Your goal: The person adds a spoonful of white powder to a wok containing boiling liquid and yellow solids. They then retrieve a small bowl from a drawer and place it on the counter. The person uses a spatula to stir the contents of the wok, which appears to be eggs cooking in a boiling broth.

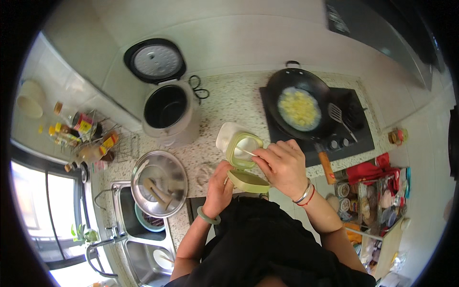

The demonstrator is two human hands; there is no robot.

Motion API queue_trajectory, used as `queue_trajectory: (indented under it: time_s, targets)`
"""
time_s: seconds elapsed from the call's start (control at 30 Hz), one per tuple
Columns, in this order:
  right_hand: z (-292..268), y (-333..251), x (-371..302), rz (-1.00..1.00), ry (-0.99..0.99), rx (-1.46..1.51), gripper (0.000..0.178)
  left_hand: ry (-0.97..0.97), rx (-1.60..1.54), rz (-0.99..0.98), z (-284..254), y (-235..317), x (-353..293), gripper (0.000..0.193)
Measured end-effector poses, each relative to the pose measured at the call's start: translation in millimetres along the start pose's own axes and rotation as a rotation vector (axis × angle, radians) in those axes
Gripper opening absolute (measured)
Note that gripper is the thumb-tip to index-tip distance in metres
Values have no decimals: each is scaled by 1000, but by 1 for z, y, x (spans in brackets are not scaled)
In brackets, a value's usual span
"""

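My left hand [217, 192] grips a cream-coloured seasoning container [226, 136] at its near side. The container's green hinged lid [249, 182] hangs back toward me, and white contents show inside. My right hand [285, 165] pinches the thin handle of a white spoon [244, 151], whose far end reaches into the container. Beyond my right hand, a black wok [275, 93] stands on the stove with yellow chunks of food [300, 110] in whitish liquid.
A slotted spatula [336, 114] lies across the wok's right side. A rice cooker [173, 131] stands lid-up at the left. Nearer are a steel pot lid [141, 182], a double sink [129, 198] and a bottle rack [128, 143]. A loaded shelf cart [389, 246] is at the right.
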State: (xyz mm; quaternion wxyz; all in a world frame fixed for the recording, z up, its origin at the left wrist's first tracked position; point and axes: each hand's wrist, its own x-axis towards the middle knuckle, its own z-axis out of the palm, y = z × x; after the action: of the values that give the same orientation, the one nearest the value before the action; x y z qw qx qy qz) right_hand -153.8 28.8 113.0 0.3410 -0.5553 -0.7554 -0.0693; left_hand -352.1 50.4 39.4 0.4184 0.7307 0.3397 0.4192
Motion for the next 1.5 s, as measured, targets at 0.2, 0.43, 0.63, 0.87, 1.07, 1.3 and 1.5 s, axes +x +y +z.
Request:
queue_trajectory:
  time_s: [0.2,0.43,0.63,0.87,1.07,1.3,1.5]
  targets:
    - [-55,49,-35,98,144,96,16,-44,-75,52,74,13,16,10]
    - [-75,95,-66,62,231,130,20,-104,-20,51,124,25,26,8]
    - [-76,113,-75,166,162,225,21,-115,37,53,139,33,33,12]
    - [-66,122,-84,475,122,485,13,-124,107,46,148,33,38,18]
    - [-63,134,-85,803,10,838,7,-128,117,48,154,27,44,17]
    - [-63,153,-91,959,136,1142,4,-141,38,-15,161,22,53,16]
    - [-70,168,-94,1019,157,1286,5,-75,-119,-109,172,19,58,15]
